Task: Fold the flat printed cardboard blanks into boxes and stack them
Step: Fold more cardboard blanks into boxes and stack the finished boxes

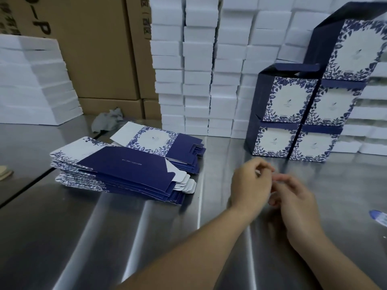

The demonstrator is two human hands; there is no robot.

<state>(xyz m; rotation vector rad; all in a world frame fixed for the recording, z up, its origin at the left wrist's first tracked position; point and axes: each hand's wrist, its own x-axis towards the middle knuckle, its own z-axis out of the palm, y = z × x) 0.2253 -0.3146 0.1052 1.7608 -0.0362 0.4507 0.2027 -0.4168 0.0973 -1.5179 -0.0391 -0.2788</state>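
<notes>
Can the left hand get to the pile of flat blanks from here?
Probably yes: the left hand hovers right of the pile of flat blanks, with only bare steel table between them and no box held.

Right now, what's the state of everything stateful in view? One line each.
flat blanks: unfolded, piled askew on the steel table.
folded boxes: five erected, stacked in three tiers, lid flaps up on the uppermost ones.
left hand: empty, fingers loosely curled.
right hand: empty, fingertips meeting the left hand.
white boxes: closed, stacked in columns.
rag: crumpled, behind the blanks.
</notes>
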